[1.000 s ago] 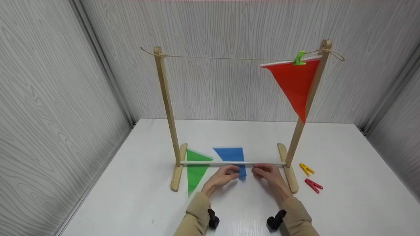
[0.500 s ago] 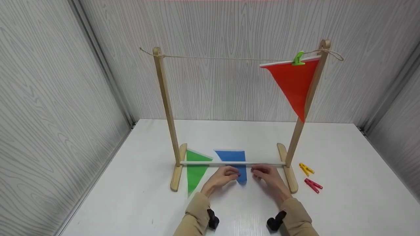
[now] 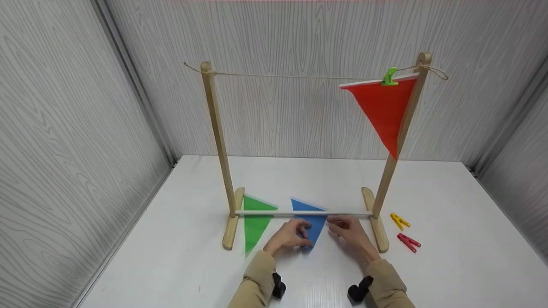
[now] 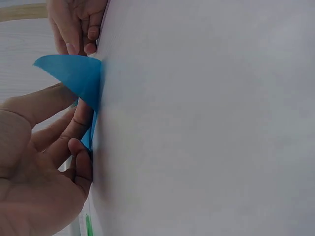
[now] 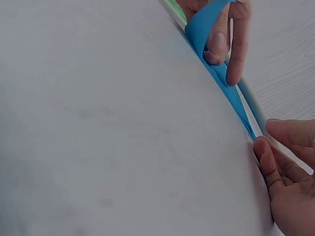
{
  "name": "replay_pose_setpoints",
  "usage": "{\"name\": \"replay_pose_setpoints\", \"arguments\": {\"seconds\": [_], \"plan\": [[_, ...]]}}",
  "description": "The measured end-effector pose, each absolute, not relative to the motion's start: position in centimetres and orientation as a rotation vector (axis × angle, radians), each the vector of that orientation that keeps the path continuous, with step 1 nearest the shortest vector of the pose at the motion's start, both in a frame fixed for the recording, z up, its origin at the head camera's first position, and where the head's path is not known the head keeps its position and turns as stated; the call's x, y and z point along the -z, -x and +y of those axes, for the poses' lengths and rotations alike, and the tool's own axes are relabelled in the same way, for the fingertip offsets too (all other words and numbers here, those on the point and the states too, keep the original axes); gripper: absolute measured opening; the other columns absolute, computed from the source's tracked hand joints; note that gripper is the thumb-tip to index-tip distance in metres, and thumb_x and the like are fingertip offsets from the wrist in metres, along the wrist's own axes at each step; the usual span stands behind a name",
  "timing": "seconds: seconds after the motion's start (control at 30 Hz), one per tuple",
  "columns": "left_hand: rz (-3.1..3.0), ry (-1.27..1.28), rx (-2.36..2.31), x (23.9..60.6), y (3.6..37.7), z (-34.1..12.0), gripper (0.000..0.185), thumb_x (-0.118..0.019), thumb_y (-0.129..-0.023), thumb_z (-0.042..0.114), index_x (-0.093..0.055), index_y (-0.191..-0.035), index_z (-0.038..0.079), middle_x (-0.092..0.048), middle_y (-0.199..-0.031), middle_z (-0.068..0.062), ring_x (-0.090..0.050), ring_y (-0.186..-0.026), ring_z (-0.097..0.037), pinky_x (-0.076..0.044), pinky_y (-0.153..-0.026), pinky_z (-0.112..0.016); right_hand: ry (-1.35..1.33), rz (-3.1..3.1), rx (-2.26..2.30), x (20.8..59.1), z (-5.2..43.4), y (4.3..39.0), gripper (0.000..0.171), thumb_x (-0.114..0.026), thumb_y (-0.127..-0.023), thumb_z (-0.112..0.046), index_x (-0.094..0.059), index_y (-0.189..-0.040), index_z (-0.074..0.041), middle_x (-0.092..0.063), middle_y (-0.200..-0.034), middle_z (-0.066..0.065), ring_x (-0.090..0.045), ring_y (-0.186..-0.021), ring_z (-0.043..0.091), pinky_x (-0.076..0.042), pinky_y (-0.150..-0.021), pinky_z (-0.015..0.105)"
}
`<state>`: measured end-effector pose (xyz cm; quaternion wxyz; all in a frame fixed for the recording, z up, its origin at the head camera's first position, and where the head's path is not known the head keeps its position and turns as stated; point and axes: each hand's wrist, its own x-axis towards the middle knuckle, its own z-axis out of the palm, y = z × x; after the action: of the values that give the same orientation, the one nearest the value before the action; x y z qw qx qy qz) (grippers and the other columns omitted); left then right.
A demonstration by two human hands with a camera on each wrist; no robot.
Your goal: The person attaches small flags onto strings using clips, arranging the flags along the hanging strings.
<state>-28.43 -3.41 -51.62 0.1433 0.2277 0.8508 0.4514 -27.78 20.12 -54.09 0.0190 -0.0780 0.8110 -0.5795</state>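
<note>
The blue flag (image 3: 314,226) had swung askew since the earlier frame; left hand (image 3: 287,236) pinched it, right hand (image 3: 347,230) gripped its corner on the table (image 3: 449,256).

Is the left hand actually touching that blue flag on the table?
Touching. The left wrist view shows the left hand with its fingers against the blue flag, whose tip curls up off the table.

A red flag (image 3: 383,111) hangs pegged by a green clip (image 3: 390,75) on the string, while yellow (image 3: 399,220) and red pegs (image 3: 409,241) lie toward the tabletop's right edge.
</note>
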Motion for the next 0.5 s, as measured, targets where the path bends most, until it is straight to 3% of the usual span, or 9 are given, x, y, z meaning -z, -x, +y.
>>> {"name": "replay_pose_setpoints", "arguments": {"seconds": [0.3,0.5], "plan": [[2.484,-0.623,-1.175,51.67,28.51,-3.18,0.073,-0.083,-0.079,0.004,-0.049,-0.142,-0.007,-0.054,-0.084,0.002,-0.048,-0.079,-0.009,-0.047,-0.093,-0.033,0.216,2.581,1.771,54.14,20.0,27.65,0.029,-0.066,-0.095,-0.006,-0.068,-0.123,0.002,-0.069,-0.112,0.018,-0.059,-0.084,0.012,-0.05,-0.072,0.019],[2.517,-0.653,-1.112,51.58,28.34,-3.06,0.077,-0.086,-0.077,0.009,-0.048,-0.142,-0.007,-0.047,-0.081,0.003,-0.043,-0.074,-0.008,-0.038,-0.075,-0.024,0.153,2.594,1.765,54.23,19.83,27.6,0.029,-0.065,-0.094,-0.003,-0.069,-0.123,0.0,-0.069,-0.117,0.017,-0.06,-0.088,0.014,-0.05,-0.073,0.019]]}}
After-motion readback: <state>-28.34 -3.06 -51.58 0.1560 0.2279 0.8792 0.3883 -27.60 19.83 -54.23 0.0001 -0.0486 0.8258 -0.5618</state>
